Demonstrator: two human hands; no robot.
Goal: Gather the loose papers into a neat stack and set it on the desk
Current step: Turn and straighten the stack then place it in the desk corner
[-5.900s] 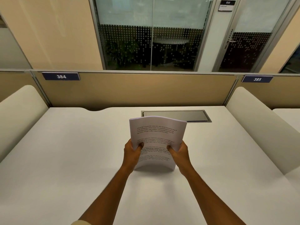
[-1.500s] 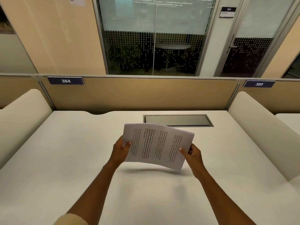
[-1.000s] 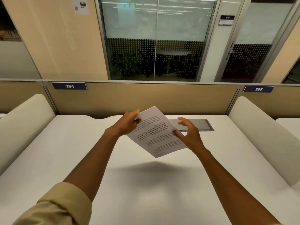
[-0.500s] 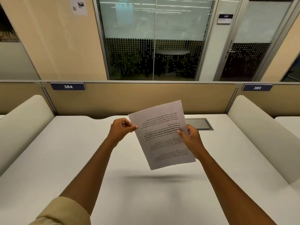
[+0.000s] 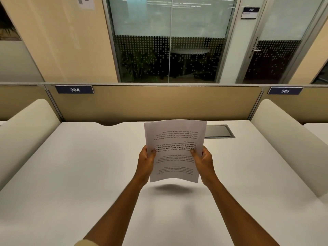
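A stack of white printed papers (image 5: 174, 139) is held upright above the white desk (image 5: 79, 174), its text upside down to me. My left hand (image 5: 146, 161) grips the stack's left edge, thumb on the front. My right hand (image 5: 204, 161) grips the right edge the same way. The bottom edge hangs a little above the desk and casts a soft shadow below. The sheets bow slightly toward me.
A dark metal cable flap (image 5: 219, 131) is set into the desk behind the papers at the right. Padded cream dividers stand at the left (image 5: 26, 132) and right (image 5: 284, 139). A tan partition (image 5: 159, 102) closes the back.
The papers turned from sideways through a tilt to upright with the text upside down. Both hands came lower and closer to me, each now gripping one side edge.
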